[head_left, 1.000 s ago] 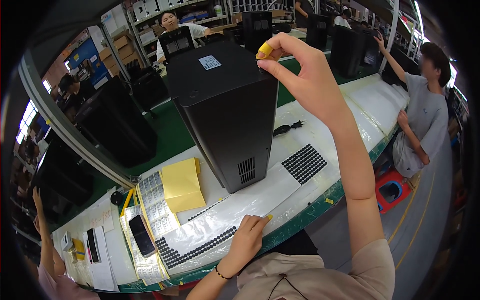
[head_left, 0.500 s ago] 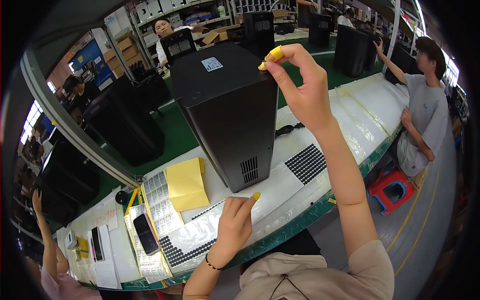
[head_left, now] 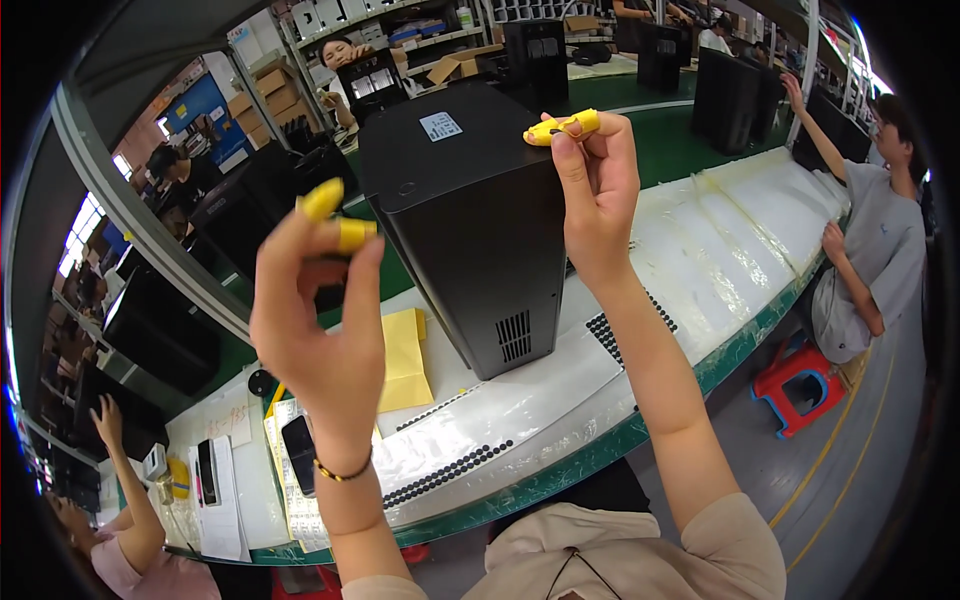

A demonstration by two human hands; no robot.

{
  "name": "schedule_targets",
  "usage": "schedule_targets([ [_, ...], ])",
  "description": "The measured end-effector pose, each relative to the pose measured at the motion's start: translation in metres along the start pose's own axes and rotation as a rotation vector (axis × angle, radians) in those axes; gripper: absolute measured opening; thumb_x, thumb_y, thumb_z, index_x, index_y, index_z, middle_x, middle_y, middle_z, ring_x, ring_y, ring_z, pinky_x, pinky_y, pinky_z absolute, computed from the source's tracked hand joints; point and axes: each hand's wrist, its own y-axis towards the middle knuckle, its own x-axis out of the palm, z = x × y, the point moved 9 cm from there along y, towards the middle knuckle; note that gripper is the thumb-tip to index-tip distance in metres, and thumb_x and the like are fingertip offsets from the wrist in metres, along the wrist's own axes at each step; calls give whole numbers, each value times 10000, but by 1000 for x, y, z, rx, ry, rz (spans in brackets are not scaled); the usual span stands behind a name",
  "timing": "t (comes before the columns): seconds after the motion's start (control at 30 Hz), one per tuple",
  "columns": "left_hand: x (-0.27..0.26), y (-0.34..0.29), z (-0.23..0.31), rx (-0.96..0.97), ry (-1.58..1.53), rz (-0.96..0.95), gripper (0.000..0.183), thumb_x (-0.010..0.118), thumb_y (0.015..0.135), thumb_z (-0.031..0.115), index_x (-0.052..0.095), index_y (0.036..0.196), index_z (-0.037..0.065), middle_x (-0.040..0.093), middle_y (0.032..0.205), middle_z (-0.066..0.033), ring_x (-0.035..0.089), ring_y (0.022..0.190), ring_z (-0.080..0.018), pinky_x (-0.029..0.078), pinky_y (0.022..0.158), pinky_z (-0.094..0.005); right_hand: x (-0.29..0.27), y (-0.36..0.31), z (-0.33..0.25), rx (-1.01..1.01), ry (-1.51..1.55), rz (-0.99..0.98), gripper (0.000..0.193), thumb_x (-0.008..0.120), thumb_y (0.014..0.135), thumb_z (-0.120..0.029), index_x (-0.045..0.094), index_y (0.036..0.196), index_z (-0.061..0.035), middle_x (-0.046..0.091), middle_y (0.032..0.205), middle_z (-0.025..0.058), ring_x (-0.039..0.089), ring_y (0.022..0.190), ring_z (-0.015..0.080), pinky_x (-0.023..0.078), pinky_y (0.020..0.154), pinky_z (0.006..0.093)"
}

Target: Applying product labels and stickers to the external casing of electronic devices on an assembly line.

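Note:
A tall black computer case point(head_left: 480, 260) stands upright on the bench, with a pale label point(head_left: 440, 126) on its top face. My right hand point(head_left: 598, 190) is at the top's right corner, thumb and fingers pinched together. Yellow covers sit on two of its fingertips, and a tiny dark spot shows between them, too small to name. Off the case's left side, my left hand point(head_left: 320, 320) is raised and slightly blurred, its fingers parted and nothing visible in them. It also wears two yellow finger covers. Sheets of small black round pads point(head_left: 450, 472) lie in front of the case.
Left of the case lie a yellow paper point(head_left: 403, 360), label sheets point(head_left: 305, 530) and a phone point(head_left: 298, 452). A metal post point(head_left: 150, 220) rises at the left. A person point(head_left: 865, 230) stands at right beside a red stool point(head_left: 797, 390); other workers and black cases surround the bench.
My left hand has risen from the pad sheet to beside the case's upper left. My right hand stays pinched at the top right corner, its wrist now lower and more upright.

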Motion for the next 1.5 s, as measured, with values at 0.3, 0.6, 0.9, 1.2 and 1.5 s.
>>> schedule_targets([
  [0.3,35,40,-41,-165,-100,-314,379,699,794,-3,595,1154,51,644,853,4,544,739,-38,366,573,-174,-1,-1,2,13,1,-3,101,512,971,-77,448,1031,-28,578,954,74,623,922,149,420,1032,371],
  [0.6,52,46,-35,-158,-78,-441,323,694,779,-25,626,1088,34,672,867,-27,521,723,-47,410,612,-200,-1,-2,3,-23,-28,7,98,509,969,-67,446,1033,-25,576,951,75,621,919,143,420,1034,373],
  [0.9,40,33,11,217,155,-392,253,635,740,-112,652,962,8,645,793,-75,547,705,-178,449,621,-259,-1,-4,2,-44,-25,23,96,504,974,-77,444,1028,-25,568,967,79,612,913,138,423,1032,368],
  [1.2,7,17,10,354,254,-50,218,569,804,-125,644,994,-47,633,1043,-160,618,943,-271,496,839,-343,3,-15,-20,-143,-4,53,114,496,968,-63,426,1048,-21,569,1009,95,596,915,133,415,1036,387],
  [1.5,-4,32,-26,51,-322,13,382,575,838,-145,525,1203,-42,544,1179,-122,619,999,-176,509,927,-307,-18,-60,-91,-287,-91,-17,182,527,929,-155,375,974,-66,566,861,111,551,841,229,433,978,536],
])
